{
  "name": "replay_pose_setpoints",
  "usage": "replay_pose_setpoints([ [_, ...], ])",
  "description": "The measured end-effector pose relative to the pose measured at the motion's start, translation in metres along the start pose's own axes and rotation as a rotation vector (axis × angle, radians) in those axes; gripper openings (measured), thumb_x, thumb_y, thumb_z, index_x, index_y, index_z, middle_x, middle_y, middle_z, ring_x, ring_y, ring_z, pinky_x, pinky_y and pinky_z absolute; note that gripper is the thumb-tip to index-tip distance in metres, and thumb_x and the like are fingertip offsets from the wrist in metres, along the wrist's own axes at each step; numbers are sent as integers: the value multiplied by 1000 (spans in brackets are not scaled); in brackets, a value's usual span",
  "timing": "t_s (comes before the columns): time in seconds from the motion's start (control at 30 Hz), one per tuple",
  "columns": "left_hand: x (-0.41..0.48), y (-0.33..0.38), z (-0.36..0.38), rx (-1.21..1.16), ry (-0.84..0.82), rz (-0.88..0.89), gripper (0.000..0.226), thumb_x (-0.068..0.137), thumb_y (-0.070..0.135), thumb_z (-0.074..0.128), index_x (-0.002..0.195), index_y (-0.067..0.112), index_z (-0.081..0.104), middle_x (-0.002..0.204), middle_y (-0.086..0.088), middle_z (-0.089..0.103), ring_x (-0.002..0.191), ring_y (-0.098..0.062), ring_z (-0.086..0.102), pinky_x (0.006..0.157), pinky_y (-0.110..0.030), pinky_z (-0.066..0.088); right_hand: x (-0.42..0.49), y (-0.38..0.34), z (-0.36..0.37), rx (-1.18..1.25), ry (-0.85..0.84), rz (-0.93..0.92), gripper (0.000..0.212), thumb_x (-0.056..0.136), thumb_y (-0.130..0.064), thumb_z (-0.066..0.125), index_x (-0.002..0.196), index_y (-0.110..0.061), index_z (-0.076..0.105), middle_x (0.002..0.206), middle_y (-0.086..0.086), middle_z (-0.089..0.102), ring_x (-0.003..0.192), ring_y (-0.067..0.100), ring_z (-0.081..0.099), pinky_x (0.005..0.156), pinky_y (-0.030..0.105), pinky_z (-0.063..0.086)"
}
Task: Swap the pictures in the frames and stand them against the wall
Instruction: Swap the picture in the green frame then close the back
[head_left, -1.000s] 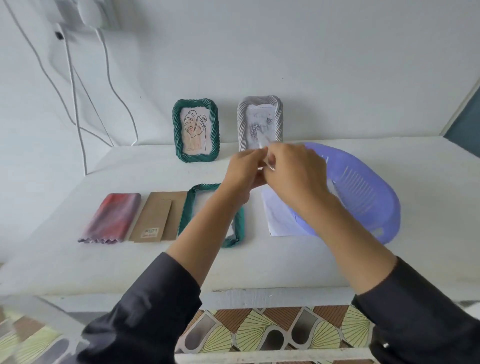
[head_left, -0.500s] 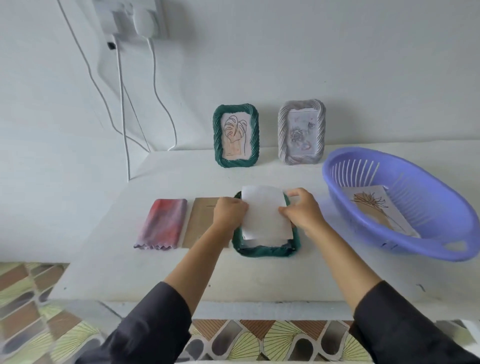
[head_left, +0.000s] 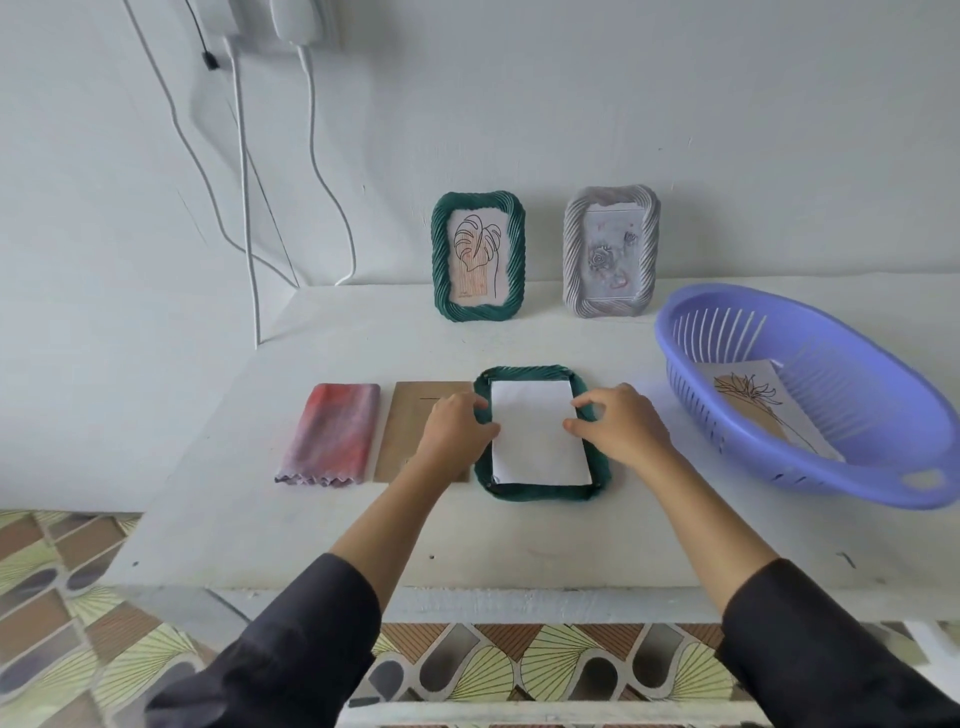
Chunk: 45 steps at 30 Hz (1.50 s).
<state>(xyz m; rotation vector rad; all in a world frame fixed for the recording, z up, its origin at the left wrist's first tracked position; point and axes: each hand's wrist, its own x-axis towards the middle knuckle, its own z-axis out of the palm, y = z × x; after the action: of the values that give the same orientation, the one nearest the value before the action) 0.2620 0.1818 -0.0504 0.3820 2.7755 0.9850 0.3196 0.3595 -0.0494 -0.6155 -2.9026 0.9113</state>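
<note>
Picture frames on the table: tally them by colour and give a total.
Green frames: 2, one standing at the wall, one lying flat under the hands
Grey frames: 1, standing at the wall
Total: 3

No text, brand, number or sign can be read anywhere in this view. The picture in the standing green frame (head_left: 478, 258) shows only a line drawing of a leaf, with no letters. The picture in the grey frame (head_left: 612, 251) shows faint flower shapes, too blurred to tell any writing. The sheet in the purple basket (head_left: 852, 483) carries a drawn plant, without words. The white paper (head_left: 537, 434) in the lying frame is blank on the side that shows. The brown backing board (head_left: 410, 415) has a thin dark line near its top, but it is not legible as text.
</note>
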Motion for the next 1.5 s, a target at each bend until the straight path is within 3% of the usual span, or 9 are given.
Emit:
replay_pose_setpoints([
  [0.07, 2, -1, 1, 6, -18, 3, 36, 86, 20, 63, 119, 5, 60, 110, -9, 61, 106, -23, 52, 82, -25, 37, 2, 9, 1, 34, -49, -30, 38, 79, -37, 67, 116, -27, 63, 109, 8, 50, 110, 28, 52, 88, 34, 43],
  [0.17, 5, -2, 3, 13, -38, 9, 39, 86, 18, 63, 122, 7, 59, 120, -9, 60, 114, -24, 50, 85, -24, 37, 2, 16, 4, 70, -67, -81, 38, 80, -36, 67, 117, -27, 63, 102, 1, 45, 105, 23, 53, 88, 33, 42],
  [0.5, 8, 1, 3, 52, -47, 11, 36, 86, 15, 62, 121, 6, 60, 120, -12, 59, 117, -25, 47, 85, -24, 36, 7, 24, 11, 96, -45, -135, 37, 82, -37, 65, 118, -29, 62, 105, 1, 46, 102, 22, 52, 89, 34, 42],
  [0.6, 6, 2, -2, 68, 93, -14, 30, 87, 11, 55, 115, 4, 63, 119, -15, 59, 116, -29, 48, 89, -29, 39, 9, 26, 13, 89, -41, -134, 37, 82, -38, 65, 118, -30, 61, 105, 0, 45, 104, 22, 52, 91, 36, 42],
  [0.7, 7, -5, -11, 149, 228, -188, 39, 89, 12, 44, 128, 7, 50, 130, -19, 43, 124, -35, 36, 97, -37, 38, 10, 27, 13, 97, -41, -133, 36, 82, -38, 65, 117, -31, 61, 104, -1, 45, 104, 22, 53, 93, 36, 42],
  [0.83, 9, -17, -18, 270, 68, -390, 57, 90, 23, 51, 138, 2, 29, 141, -23, 28, 131, -39, 28, 105, -42, 35, 12, 28, 13, 109, -59, -137, 36, 82, -37, 64, 118, -31, 60, 107, 0, 45, 104, 22, 53, 94, 36, 42],
  [1.1, 11, -15, -17, 256, -3, -423, 63, 90, 30, 55, 142, 22, 20, 139, -23, 30, 128, -35, 29, 96, -40, 39, 13, 30, 12, 110, -72, -152, 36, 83, -36, 63, 119, -31, 60, 109, 3, 46, 101, 22, 53, 91, 35, 42],
  [1.3, 14, -14, -25, 138, 39, -460, 76, 83, 27, 68, 143, 23, 21, 141, -22, 27, 130, -37, 27, 101, -44, 35, 14, 31, 12, 118, -84, -152, 37, 83, -36, 63, 120, -31, 60, 113, 2, 47, 102, 20, 53, 90, 33, 41],
  [1.5, 21, -19, -39, 90, 113, -451, 65, 74, 32, 76, 130, 22, 45, 133, -17, 43, 125, -34, 35, 100, -42, 37, 13, 31, 12, 109, -85, -154, 37, 84, -37, 62, 120, -32, 59, 109, 0, 45, 98, 19, 51, 88, 32, 41],
])
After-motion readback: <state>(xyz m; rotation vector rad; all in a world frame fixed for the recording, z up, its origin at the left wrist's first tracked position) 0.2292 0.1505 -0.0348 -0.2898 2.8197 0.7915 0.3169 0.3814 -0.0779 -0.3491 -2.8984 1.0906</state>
